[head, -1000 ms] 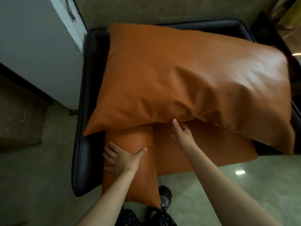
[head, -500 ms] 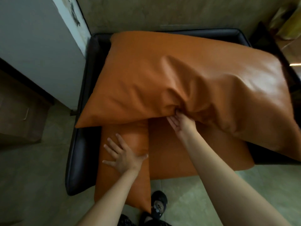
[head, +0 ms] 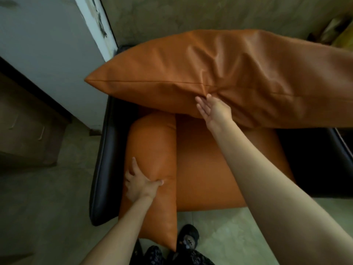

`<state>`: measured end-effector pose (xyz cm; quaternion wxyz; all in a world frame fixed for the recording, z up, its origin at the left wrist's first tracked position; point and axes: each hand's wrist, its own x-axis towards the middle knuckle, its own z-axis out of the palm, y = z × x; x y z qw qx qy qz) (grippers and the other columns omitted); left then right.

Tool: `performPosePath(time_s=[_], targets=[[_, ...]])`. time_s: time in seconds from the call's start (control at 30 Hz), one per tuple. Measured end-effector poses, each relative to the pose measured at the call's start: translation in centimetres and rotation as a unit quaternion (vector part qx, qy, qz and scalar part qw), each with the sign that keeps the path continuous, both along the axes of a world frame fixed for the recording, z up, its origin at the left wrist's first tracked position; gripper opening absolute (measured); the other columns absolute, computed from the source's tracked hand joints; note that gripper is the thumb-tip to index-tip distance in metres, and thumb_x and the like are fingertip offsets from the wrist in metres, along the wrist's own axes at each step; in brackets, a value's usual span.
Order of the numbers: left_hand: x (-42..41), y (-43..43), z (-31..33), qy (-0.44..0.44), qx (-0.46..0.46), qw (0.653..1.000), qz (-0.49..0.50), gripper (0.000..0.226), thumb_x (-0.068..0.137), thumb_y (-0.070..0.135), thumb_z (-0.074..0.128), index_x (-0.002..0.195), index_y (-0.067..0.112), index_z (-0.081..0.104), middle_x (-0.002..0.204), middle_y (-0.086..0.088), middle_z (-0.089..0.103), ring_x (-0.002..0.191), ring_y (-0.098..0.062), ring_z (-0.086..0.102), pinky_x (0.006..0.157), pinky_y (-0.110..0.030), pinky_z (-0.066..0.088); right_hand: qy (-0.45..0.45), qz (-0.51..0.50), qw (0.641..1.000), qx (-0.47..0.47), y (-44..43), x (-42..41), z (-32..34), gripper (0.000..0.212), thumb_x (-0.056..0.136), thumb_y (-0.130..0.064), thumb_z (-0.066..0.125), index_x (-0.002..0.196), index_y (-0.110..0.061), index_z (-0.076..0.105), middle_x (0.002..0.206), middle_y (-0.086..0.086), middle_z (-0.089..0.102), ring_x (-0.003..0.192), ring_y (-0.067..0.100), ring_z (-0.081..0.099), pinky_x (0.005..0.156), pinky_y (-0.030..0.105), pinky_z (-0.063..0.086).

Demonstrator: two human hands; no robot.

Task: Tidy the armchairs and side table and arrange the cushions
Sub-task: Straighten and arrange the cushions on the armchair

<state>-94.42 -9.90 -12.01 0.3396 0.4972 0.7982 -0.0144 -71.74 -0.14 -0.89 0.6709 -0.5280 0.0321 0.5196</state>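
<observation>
- Big cushion (head: 229, 77): orange and leathery, raised over the far half of the armchair (head: 103, 169). Its seamed edge faces the camera. Its left corner points toward the white panel (head: 47, 44), and its right end runs out of view.
- Right hand (head: 214, 109): it pinches the big cushion's near edge at about the middle, thumb dug in at the seam and fingers laid against the underside. The fabric puckers into creases around the grip.
- Small cushion (head: 152, 146): orange too, long and narrow. It lies along the left side of the seat, between the black left arm and the seat pad (head: 210, 169). Its near end hangs past the seat front, down toward the floor (head: 47, 207), and its far end is under the big cushion.
- Left hand (head: 138, 185): it grips the small cushion near its middle, fingers wrapped over the left edge and thumb pressed into the top, denting it.
- Seat pad: orange and flat, filling the right part of the seat beside the small cushion. The right forearm crosses over it.
- Armchair: black and glossy, with its back to the far wall (head: 172, 14).
- Shoe (head: 188, 239): dark, on the pale floor just in front of the seat, beside the small cushion's hanging corner.
- Cabinet (head: 24, 134): brown, at the left, well apart from the armchair, with the white panel behind it.
</observation>
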Motion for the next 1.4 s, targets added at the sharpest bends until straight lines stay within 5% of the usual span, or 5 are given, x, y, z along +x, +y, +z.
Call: performPosePath(time_s=[0.17,0.53,0.97,1.23,1.4], targets=[[-0.6,0.1,0.0,-0.001,0.000,1.000,-0.016,0.128,0.058,0.052,0.085,0.148,0.040,-0.005,0.154,-0.012,0.020,0.133,-0.036,0.035,0.096,-0.051,0.043,-0.020,0.063,0.998,0.003,-0.5,-1.0,-1.4,0.026,0.098,-0.004,0.046,0.123,-0.013,0.048,0.108,0.005,0.066,0.105,0.018,0.063,0.108,0.042,0.036],[-0.6,0.5,0.1,0.008,-0.009,0.999,-0.039,0.127,0.060,0.055,0.082,0.149,0.038,-0.006,0.156,-0.011,0.014,0.136,-0.035,0.030,0.095,-0.048,0.043,-0.089,0.177,0.980,-0.012,-4.5,-2.5,-6.3,0.047,0.099,-0.008,0.043,0.126,-0.047,0.041,0.136,0.000,0.050,0.130,0.018,0.043,0.112,0.047,0.026],[-1.2,0.9,-0.2,0.015,-0.011,0.999,-0.048,0.122,0.060,0.056,0.081,0.148,0.041,-0.002,0.155,-0.009,0.019,0.134,-0.033,0.034,0.091,-0.045,0.044,-0.029,0.111,0.993,-0.007,-5.3,-4.4,-8.6,0.038,0.100,-0.015,0.047,0.132,-0.034,0.039,0.136,-0.003,0.050,0.134,0.016,0.041,0.107,0.043,0.031],[-1.3,1.0,-0.2,0.010,-0.018,0.999,-0.048,0.124,0.058,0.057,0.082,0.148,0.041,-0.001,0.155,-0.009,0.018,0.135,-0.033,0.032,0.091,-0.045,0.045,-0.099,0.156,0.977,-0.103,-6.3,-6.3,-9.6,0.022,0.100,-0.035,0.046,0.120,-0.026,0.046,0.128,0.001,0.056,0.128,0.020,0.047,0.100,0.039,0.039],[-1.3,0.9,-0.2,0.017,-0.015,0.998,-0.051,0.122,0.059,0.058,0.081,0.148,0.041,-0.001,0.156,-0.007,0.018,0.135,-0.032,0.033,0.092,-0.045,0.044,-0.106,0.341,0.886,-0.295,-9.4,-9.6,-12.0,0.085,0.082,-0.063,0.059,0.146,-0.014,0.031,0.147,0.010,0.040,0.131,0.030,0.043,0.101,0.046,0.039]])
